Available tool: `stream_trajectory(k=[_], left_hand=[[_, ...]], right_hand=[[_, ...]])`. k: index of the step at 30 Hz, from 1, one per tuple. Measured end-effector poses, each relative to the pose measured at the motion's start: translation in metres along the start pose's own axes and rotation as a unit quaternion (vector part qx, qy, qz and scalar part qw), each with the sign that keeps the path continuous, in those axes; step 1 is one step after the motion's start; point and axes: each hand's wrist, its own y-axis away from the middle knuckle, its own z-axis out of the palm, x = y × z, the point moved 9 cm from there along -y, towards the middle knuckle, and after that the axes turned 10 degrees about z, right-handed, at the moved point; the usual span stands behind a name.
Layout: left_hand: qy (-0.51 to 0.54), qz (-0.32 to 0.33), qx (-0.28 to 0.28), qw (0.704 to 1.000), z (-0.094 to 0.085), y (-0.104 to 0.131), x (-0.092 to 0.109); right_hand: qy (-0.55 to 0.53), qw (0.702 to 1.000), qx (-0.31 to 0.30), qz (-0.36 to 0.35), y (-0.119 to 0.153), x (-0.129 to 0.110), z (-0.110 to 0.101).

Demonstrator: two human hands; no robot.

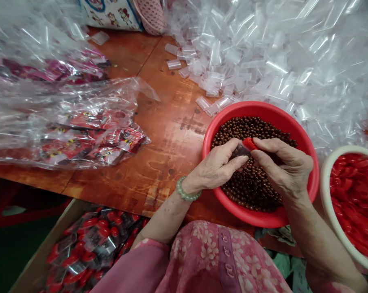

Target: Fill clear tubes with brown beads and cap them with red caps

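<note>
Above a red basin (314, 171) of small round brown balls (251, 195), my two hands meet. My left hand (216, 165), with a green bead bracelet at the wrist, pinches a small clear plastic container (240, 150) that looks dark inside. Between the thumb and fingers of my right hand (286, 165) is a red cap (249, 143), at the mouth of the container. Whether the cap is fully seated cannot be made out.
Clear plastic containers (232, 57) are heaped behind the basin. At right stands a white-rimmed tub (325, 183) of red caps (351, 199). Bagged red packets (95, 138) lie at left. Below the table edge, a box (46, 244) holds red-capped containers (89, 244).
</note>
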Motion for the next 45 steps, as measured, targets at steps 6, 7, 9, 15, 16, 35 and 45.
stream_trajectory(k=[6,7,9,15,16,35,45], left_hand=[[-0.036,-0.010,-0.037,0.999,0.004,0.002,-0.002],[-0.042,-0.012,-0.039,0.998,0.005,0.002,-0.002],[-0.051,-0.012,-0.037,0.998,0.004,0.002,-0.002],[-0.010,-0.001,0.007,1.000,0.003,0.001,0.000],[-0.003,-0.002,0.017,1.000,0.002,0.001,0.000],[0.155,0.032,0.087,0.983,-0.011,0.001,-0.002],[0.251,-0.010,0.095,0.963,-0.004,-0.002,-0.004]], right_hand=[[0.019,0.998,-0.051,-0.020,0.001,0.000,0.000],[0.018,0.999,-0.048,-0.016,0.001,0.001,-0.001],[0.010,0.999,-0.039,-0.009,0.002,0.003,-0.001],[0.004,0.999,-0.038,-0.012,0.000,0.002,0.001],[0.005,0.999,-0.042,-0.007,-0.001,0.003,0.002],[0.169,0.969,0.004,-0.182,0.016,-0.026,0.021],[0.039,0.998,-0.045,-0.004,0.004,-0.007,0.008]])
